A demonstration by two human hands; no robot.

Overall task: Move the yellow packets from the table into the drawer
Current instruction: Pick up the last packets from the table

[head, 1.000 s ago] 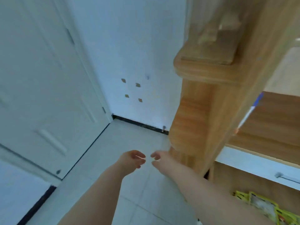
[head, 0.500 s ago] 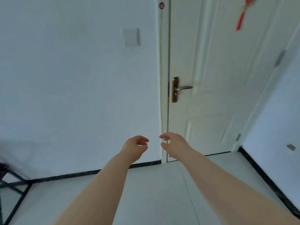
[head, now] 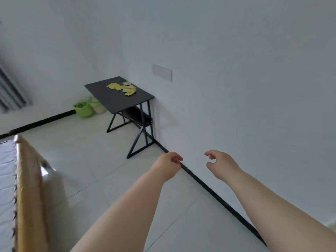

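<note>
Several yellow packets [head: 123, 87] lie scattered on the far part of a small dark table [head: 116, 100] that stands against the white wall, across the room. My left hand [head: 168, 164] and my right hand [head: 221, 163] are stretched out in front of me over the floor, well short of the table. Both hang with loosely curled fingers and hold nothing. No drawer is in view.
A bed with a wooden side rail [head: 27, 188] and white mattress fills the lower left. Two green pots [head: 85, 109] sit on the floor left of the table. A black skirting strip [head: 218, 197] runs along the wall on my right. Pale floor tiles lie between me and the table.
The view has swung left, from the wooden furniture past the white door to the room's corner with the table. Both hands stayed out in front, holding nothing, and moved slightly apart.
</note>
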